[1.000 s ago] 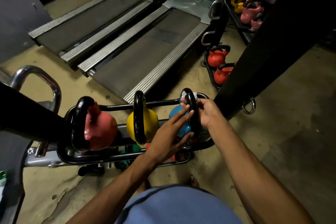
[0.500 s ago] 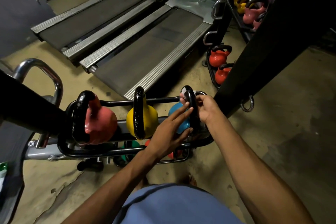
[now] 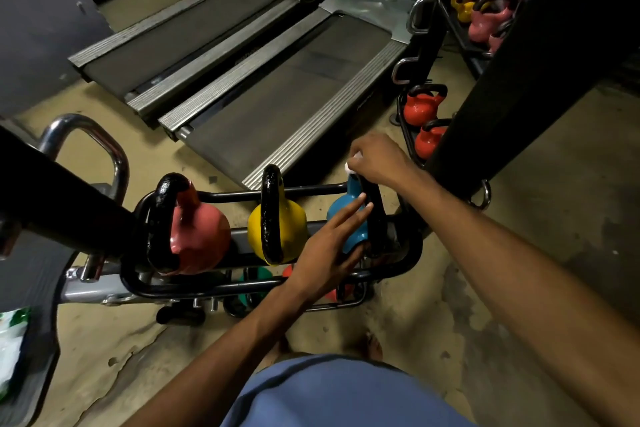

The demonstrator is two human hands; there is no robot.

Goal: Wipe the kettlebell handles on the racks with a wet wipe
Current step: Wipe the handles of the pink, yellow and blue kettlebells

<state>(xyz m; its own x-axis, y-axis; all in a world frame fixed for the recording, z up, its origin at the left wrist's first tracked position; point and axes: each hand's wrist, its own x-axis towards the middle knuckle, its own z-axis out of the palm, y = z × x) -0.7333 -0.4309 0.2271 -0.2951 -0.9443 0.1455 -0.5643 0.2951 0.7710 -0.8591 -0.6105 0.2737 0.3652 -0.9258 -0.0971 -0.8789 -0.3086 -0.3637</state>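
A low black rack [image 3: 401,267] holds a pink kettlebell [image 3: 201,236], a yellow kettlebell [image 3: 291,225] and a blue kettlebell [image 3: 341,213], each with a black handle. My right hand [image 3: 379,159] grips the top of the blue kettlebell's handle [image 3: 374,218] with a white wet wipe [image 3: 350,163] showing under its fingers. My left hand [image 3: 332,250] lies with straight fingers against the blue kettlebell's body, steadying it.
Two treadmills [image 3: 284,90] lie beyond the rack. A second rack at the right holds red kettlebells [image 3: 420,111], with yellow and pink ones [image 3: 485,17] higher up. A thick black post [image 3: 519,55] rises at right, a chrome handle [image 3: 86,139] at left. A green-white pack [image 3: 10,350] sits at far left.
My right hand with the wipe has slid up from the side of the blue kettlebell's handle to its top. My left hand stays on the bell.
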